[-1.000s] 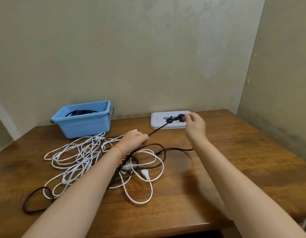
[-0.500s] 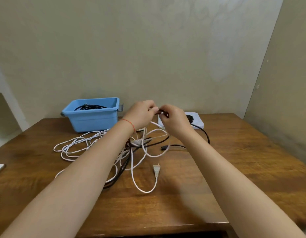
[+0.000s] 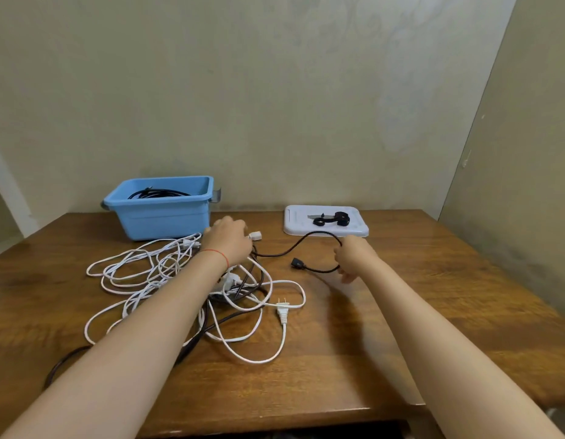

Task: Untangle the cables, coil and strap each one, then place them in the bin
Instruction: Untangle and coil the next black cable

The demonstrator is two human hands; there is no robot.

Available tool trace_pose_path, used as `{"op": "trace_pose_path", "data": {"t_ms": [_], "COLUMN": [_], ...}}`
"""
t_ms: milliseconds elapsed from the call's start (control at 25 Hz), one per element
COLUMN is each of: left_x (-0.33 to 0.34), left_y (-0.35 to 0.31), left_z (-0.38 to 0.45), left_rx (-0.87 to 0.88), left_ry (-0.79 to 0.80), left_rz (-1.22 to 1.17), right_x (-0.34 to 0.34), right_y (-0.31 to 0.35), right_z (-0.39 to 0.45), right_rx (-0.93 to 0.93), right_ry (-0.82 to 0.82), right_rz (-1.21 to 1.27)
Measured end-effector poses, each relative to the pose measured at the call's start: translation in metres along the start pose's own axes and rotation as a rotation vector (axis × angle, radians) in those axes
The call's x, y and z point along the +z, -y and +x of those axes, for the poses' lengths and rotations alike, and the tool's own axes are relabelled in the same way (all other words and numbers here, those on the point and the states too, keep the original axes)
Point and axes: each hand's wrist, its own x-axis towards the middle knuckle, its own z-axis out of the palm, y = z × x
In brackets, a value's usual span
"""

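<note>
The right hand [image 3: 354, 258] has its fingers curled around a black cable [image 3: 295, 247], which bends in a loop at the hand; the cable's black plug end [image 3: 298, 263] lies on the table [image 3: 433, 296] just left of the hand. The left hand [image 3: 228, 240] is also curled and grips the other part of the same black cable, above the tangle. A white connector [image 3: 255, 236] shows just beside its fingers. The white cables [image 3: 141, 274] lie tangled together with dark cable toward the left edge of the table, a white plug [image 3: 282, 308] at the right of the heap. The blue bin [image 3: 162, 207] stands at the back edge, with a coiled black cable [image 3: 157, 193] inside. A white tray [image 3: 325, 220] with black straps [image 3: 333, 218] sits at the back edge, right of the bin.
</note>
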Motion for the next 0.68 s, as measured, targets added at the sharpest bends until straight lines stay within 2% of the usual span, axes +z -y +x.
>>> {"op": "trace_pose_path", "data": {"t_ms": [80, 160, 240, 320, 400, 480, 560, 600, 680], "left_x": [-0.004, -0.007, -0.008, -0.005, 0.001, 0.003, 0.001, 0.000, -0.003], "left_y": [-0.022, -0.043, -0.061, -0.071, -0.075, -0.073, -0.063, -0.056, -0.043], "left_z": [-0.004, -0.012, -0.020, -0.025, -0.023, -0.015, -0.013, -0.014, -0.020], "left_rx": [0.146, 0.139, -0.029, -0.206, -0.302, -0.386, -0.425, -0.413, -0.356], "left_ry": [-0.095, -0.051, 0.169, 0.386, 0.351, 0.190, 0.150, 0.194, 0.336], "left_rz": [-0.086, -0.262, -0.641, -1.117, -1.552, -1.866, -1.916, -1.832, -1.517], "right_x": [-0.006, -0.009, -0.009, -0.006, 0.002, 0.009, 0.015, 0.016, 0.019], "right_y": [0.015, 0.031, 0.043, 0.050, 0.051, 0.048, 0.042, 0.040, 0.037], "right_z": [-0.008, -0.013, -0.016, -0.022, -0.032, -0.043, -0.049, -0.047, -0.039], "right_rx": [-0.063, -0.091, -0.075, -0.062, -0.081, -0.123, -0.070, -0.015, 0.050], "right_ry": [-0.022, -0.049, -0.046, 0.032, 0.204, 0.416, 0.474, 0.425, 0.318], "right_rz": [0.234, 0.502, 0.831, 1.102, 1.195, 1.020, 0.851, 0.849, 0.908]}}
